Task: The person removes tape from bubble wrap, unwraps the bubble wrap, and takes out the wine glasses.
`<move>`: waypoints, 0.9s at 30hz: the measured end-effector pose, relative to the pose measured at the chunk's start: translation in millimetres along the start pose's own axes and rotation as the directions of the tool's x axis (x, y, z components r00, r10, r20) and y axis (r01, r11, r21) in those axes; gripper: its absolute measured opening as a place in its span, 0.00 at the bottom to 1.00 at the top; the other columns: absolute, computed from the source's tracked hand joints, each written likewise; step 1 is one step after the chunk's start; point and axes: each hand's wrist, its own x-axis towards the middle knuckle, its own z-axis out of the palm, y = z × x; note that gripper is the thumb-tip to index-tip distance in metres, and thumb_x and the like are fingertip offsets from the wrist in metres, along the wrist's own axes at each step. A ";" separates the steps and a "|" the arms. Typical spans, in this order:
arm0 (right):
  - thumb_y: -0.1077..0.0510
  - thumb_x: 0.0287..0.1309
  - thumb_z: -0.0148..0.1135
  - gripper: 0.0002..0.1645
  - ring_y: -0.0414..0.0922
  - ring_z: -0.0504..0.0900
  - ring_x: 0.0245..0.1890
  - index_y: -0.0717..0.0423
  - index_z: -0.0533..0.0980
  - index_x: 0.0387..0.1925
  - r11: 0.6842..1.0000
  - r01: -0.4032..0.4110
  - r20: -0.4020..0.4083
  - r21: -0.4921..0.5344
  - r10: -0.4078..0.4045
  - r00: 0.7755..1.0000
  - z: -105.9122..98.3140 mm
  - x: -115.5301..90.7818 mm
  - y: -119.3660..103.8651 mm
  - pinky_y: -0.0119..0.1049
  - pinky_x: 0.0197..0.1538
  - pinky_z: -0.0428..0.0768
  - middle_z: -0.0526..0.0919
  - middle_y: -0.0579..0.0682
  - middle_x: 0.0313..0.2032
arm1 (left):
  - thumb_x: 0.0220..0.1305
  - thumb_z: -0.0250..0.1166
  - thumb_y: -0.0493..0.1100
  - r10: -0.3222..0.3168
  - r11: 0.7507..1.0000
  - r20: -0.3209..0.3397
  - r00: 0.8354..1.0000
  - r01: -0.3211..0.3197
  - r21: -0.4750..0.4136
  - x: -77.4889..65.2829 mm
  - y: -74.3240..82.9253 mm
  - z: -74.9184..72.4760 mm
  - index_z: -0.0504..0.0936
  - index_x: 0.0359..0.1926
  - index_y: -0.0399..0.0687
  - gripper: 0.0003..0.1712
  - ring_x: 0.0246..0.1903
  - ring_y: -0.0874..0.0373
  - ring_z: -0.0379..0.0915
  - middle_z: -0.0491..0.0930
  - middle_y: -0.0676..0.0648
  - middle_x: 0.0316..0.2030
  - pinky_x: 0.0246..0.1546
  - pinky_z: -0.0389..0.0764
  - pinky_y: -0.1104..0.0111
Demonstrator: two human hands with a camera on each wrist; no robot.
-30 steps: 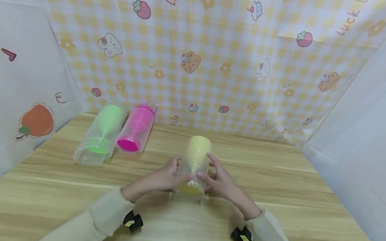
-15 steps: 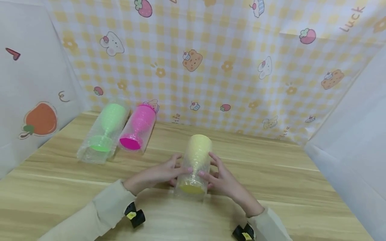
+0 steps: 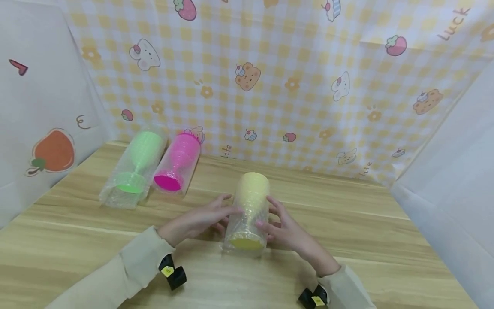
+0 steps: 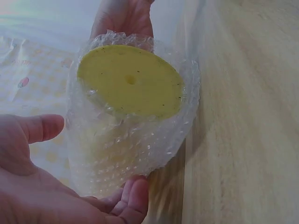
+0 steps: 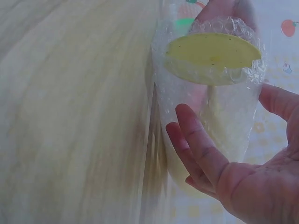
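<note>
A yellow goblet (image 3: 252, 191) in bubble wrap lies on the wooden table in the head view, its round base (image 4: 131, 81) facing me. My left hand (image 3: 204, 219) is at its left side. In the left wrist view that thumb (image 4: 46, 128) stands a little apart from the wrap, while the fingertips (image 4: 137, 196) are close under it; contact is unclear. My right hand (image 3: 288, 234) is at the goblet's right side, its fingers (image 5: 201, 142) fairly straight along the wrap and its thumb near the edge. Neither hand's fingers curl round the goblet.
To the back left lie a green goblet (image 3: 144, 148) and a pink goblet (image 3: 181, 154), side by side, each in bubble wrap. A checked cloth (image 3: 216, 56) hangs behind the wooden table (image 3: 347, 223). White sheets (image 3: 459, 159) stand at both sides.
My left hand has loosened and drawn slightly left, its thumb moving off the front of the yellow goblet. The right hand and the goblet have barely moved. The head view has shifted slightly.
</note>
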 end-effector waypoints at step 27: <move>0.41 0.58 0.59 0.49 0.63 0.77 0.48 0.52 0.46 0.72 0.957 -0.041 -0.227 -0.288 -0.026 0.974 -15.5 -2.2 -8.6 0.47 0.41 0.82 0.56 0.67 0.63 | 0.64 0.56 0.39 0.351 0.935 0.057 0.934 -0.353 0.027 -22.8 20.2 34.6 0.51 0.69 0.47 0.36 0.63 0.40 0.57 0.54 0.38 0.66 0.57 0.70 0.50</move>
